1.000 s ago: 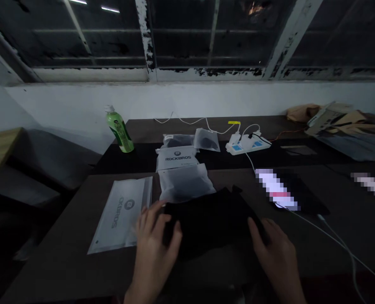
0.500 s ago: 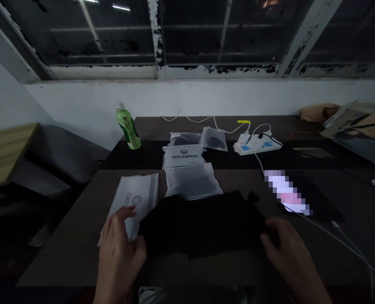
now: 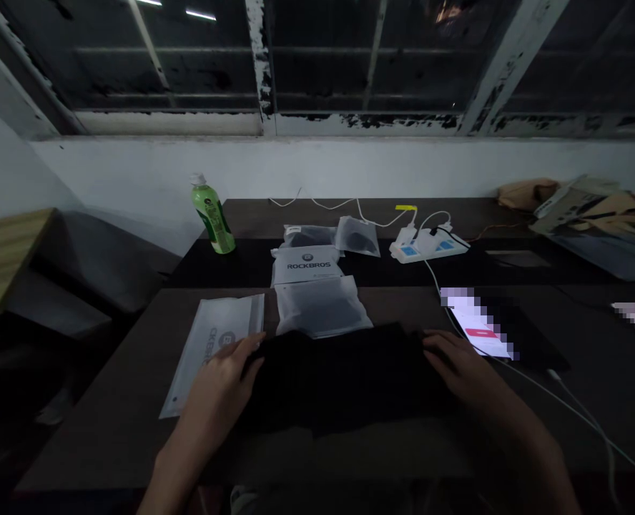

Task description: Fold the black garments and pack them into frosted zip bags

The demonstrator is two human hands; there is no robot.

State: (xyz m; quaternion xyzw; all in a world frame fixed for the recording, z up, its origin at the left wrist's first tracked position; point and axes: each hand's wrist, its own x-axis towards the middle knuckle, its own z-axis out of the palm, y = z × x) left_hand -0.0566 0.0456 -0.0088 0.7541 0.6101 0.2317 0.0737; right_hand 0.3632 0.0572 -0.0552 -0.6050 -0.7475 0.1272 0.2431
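Note:
A black cloth (image 3: 339, 383) lies spread across the front of the dark table, its folds hard to make out in the dim light. At its upper left corner, my left hand (image 3: 224, 375) is closed, thumb and fingers pinching the edge. My right hand (image 3: 454, 361) grips the opposite upper corner, its fingertips partly lost against the black. Beside my left hand lies a flat white ROCKBROS zip bag (image 3: 210, 343), partly covered by that hand. Just beyond the cloth is a frosted plastic bag (image 3: 322, 307), with another ROCKBROS bag (image 3: 307, 265) behind it.
Farther back lie two more frosted packets (image 3: 357, 236). A green bottle (image 3: 214, 218) stands at the back left. To the right are a white power strip (image 3: 430, 248) with cables, a lit phone (image 3: 478, 325), and brown paper packaging (image 3: 596, 204) near the wall.
Both hands have moved away from me to the cloth's upper corners, the right one also inward. The cloth's right end now lies lower and flatter. The view has shifted slightly.

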